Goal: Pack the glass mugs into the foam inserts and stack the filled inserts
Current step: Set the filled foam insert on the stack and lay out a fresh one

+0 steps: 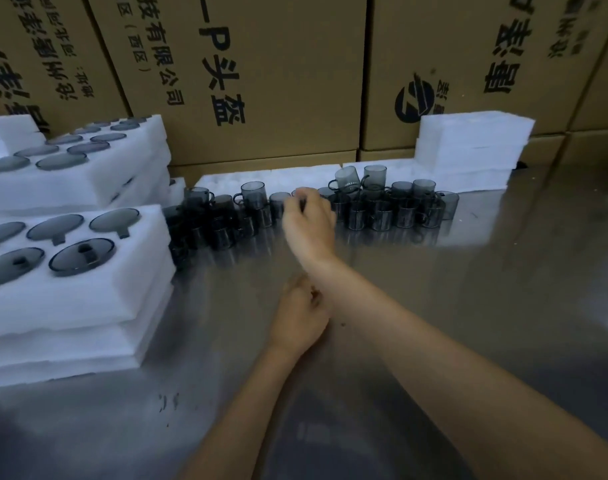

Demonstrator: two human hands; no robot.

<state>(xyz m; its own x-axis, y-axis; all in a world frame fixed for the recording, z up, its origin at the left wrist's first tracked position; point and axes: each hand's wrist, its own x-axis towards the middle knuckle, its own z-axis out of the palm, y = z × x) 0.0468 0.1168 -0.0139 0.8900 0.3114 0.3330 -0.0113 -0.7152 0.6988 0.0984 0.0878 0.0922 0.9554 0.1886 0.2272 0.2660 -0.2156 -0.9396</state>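
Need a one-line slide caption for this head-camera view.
Right hand reaches into the cluster of smoked glass mugs on the steel table; left hand rests nearby, beside stacked foam inserts.

Person, two forearms in view: both bare from elbow to wrist, no sleeves visible. Hands: left hand (pixel 300 315) and right hand (pixel 309 220) bare, ungloved; fine detail of the fingers blurred.
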